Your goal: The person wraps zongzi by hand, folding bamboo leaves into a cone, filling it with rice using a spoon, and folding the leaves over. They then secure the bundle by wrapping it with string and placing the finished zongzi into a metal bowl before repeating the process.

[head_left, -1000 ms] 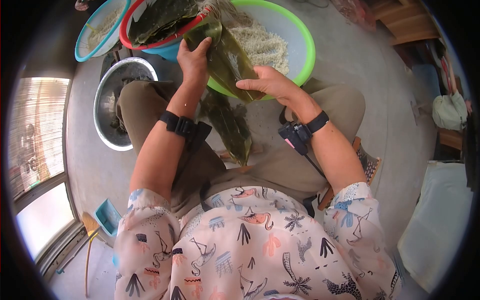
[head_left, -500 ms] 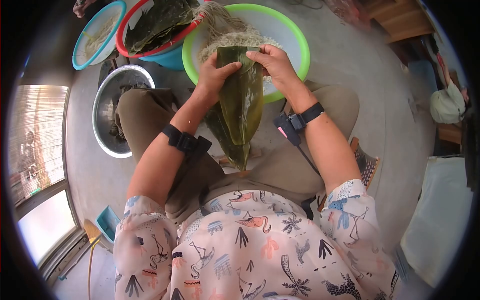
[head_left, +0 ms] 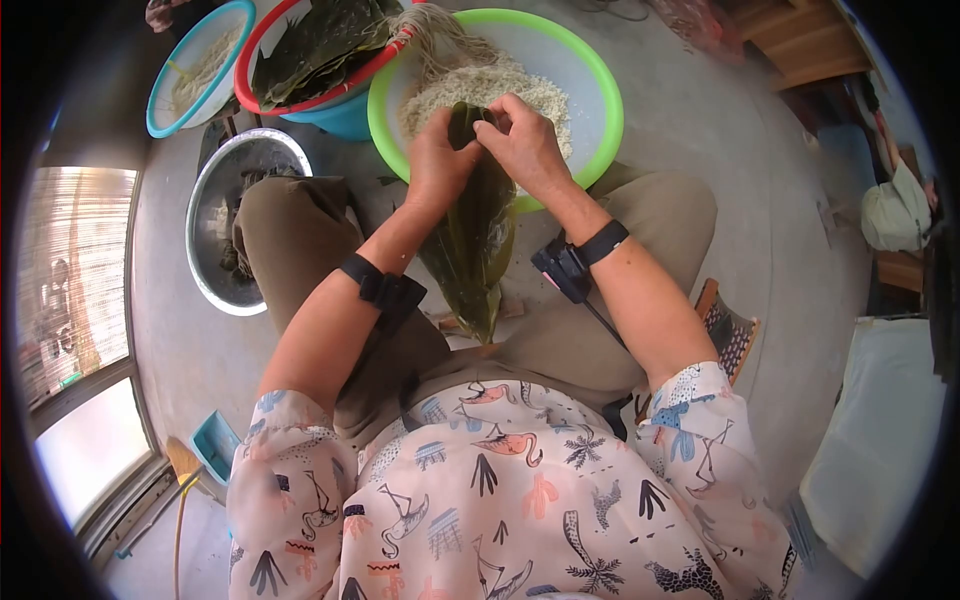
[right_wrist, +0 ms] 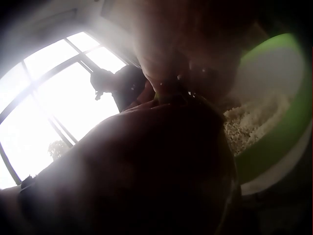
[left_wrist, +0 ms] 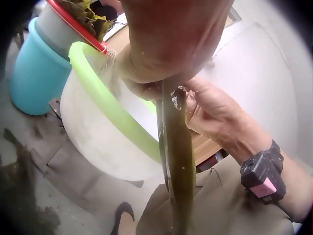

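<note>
Both hands meet over the near edge of a green-rimmed basin [head_left: 610, 110] of white rice [head_left: 520, 88]. Between them they grip the top end of long dark-green leaves [head_left: 482, 225], which bend over into a fold there. My left hand [head_left: 438, 165] curls around the left side of the fold. Across from it, my right hand [head_left: 525, 148] pinches the right side with thumb and fingers. The leaves hang down toward the lap, overlapping another dark leaf below. Seen from the left wrist, the held leaves [left_wrist: 180, 161] stand nearly edge-on, with the right hand [left_wrist: 215, 107] behind them.
A red-rimmed basin [head_left: 243, 80] with a stack of leaves [head_left: 325, 55] stands at the back left, pale strings [head_left: 440, 35] draped beside it. Left of it is a blue-rimmed basin [head_left: 155, 105] of pale grains. A metal basin [head_left: 200, 235] sits by the left knee.
The leaves went from slanting over the rice basin to hanging upright, facing the body. Both hands then drew together, and the flat top end became folded between them.
</note>
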A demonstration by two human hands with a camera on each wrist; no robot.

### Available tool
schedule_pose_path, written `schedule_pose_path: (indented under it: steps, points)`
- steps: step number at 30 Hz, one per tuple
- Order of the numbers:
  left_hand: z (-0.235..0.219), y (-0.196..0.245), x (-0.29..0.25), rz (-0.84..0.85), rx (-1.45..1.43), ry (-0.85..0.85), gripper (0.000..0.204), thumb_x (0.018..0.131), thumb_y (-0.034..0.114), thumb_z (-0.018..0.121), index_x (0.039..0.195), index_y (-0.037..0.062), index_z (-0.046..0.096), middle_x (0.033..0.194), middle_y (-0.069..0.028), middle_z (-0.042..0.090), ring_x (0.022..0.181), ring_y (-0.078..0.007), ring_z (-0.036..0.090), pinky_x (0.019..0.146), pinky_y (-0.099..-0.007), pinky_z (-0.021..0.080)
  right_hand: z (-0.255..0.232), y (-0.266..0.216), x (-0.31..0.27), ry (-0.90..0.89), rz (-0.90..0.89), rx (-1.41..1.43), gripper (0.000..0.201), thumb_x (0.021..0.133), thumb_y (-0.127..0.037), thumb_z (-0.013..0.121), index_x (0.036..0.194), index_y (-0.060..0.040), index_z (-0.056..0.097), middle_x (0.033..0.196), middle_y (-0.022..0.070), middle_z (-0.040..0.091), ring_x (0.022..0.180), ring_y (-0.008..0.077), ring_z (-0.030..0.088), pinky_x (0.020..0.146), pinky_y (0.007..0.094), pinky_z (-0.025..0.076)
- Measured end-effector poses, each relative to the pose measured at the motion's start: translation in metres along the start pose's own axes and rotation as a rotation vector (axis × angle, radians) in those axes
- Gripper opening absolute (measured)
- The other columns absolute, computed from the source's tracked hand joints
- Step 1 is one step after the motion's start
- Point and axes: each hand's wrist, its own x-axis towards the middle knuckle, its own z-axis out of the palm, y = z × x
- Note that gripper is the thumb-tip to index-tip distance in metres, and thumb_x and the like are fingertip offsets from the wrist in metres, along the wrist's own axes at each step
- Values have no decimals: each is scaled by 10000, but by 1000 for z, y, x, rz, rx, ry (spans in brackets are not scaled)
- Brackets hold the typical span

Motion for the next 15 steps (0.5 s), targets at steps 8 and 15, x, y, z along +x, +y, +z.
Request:
schedule_pose_path:
  steps: [8,15]
  points:
    - [-12,16,1,-169,23,-281,370,825,152,692,1143,-2,583,933,-81,670,828,-129,644,678,-283,533,-6,6,3,-99,101,111,318,824,-264,713,977,-3,618,833,104,686,740,194,661,679,324,527]
    - [-19,16,2,-224,-383,-434,444,842,48,652,1252,-56,517,958,-128,652,792,-185,673,598,-280,578,-7,25,7,-73,147,194,265,824,-210,684,973,-1,620,824,91,685,726,168,654,664,303,523]
